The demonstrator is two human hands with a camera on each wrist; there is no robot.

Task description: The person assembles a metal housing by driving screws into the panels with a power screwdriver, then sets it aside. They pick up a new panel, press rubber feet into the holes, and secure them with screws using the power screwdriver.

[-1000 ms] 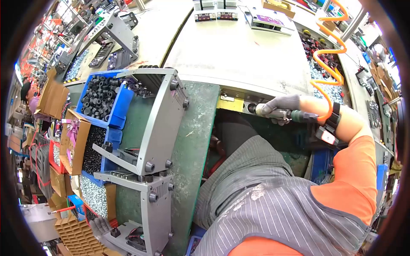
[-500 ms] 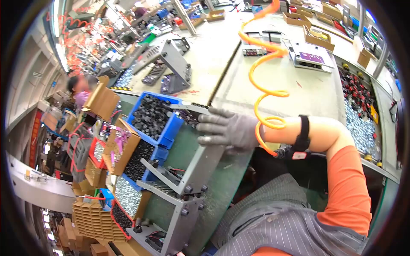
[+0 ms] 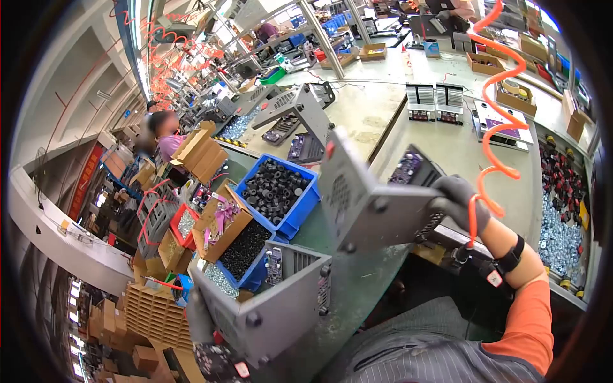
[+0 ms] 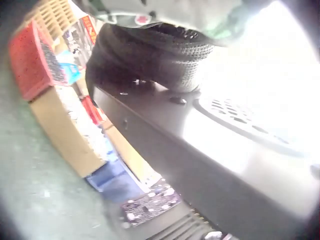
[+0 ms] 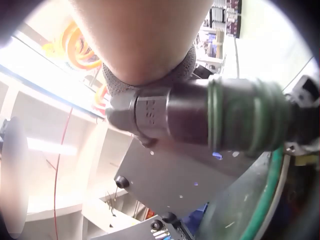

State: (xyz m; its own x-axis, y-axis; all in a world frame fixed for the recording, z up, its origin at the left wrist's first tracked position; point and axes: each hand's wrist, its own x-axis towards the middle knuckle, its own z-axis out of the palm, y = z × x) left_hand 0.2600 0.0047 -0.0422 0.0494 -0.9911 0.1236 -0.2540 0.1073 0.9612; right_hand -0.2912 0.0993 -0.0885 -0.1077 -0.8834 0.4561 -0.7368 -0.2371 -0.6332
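Observation:
My right hand (image 3: 461, 199), in a grey glove, grips the right end of a grey metal housing (image 3: 393, 214) with black round feet, held tilted over the green bench. A second grey housing (image 3: 274, 329) stands tilted nearer my body, its left edge held by my gloved left hand (image 3: 201, 316). The left wrist view has dark glove fabric (image 4: 145, 65) against the housing's panel (image 4: 165, 145), beside a round vent; the fingertips are hidden. In the right wrist view, a hose coupling (image 5: 187, 110) with green rings covers much of the hand, and the footed panel (image 5: 170, 172) shows beyond it.
An orange coiled hose (image 3: 507, 121) hangs by my right forearm. Blue bins (image 3: 281, 191) of black rubber feet and screws stand beyond the housings, next to open cardboard boxes (image 3: 220, 223). Another grey housing (image 3: 297, 108) sits further back. Loose metal parts (image 3: 559, 230) lie at the right.
My right hand has left the air tool at the bench edge, reached left with fingers spread, and now holds the upper housing. Both housings, formerly close together, are now apart and tilted.

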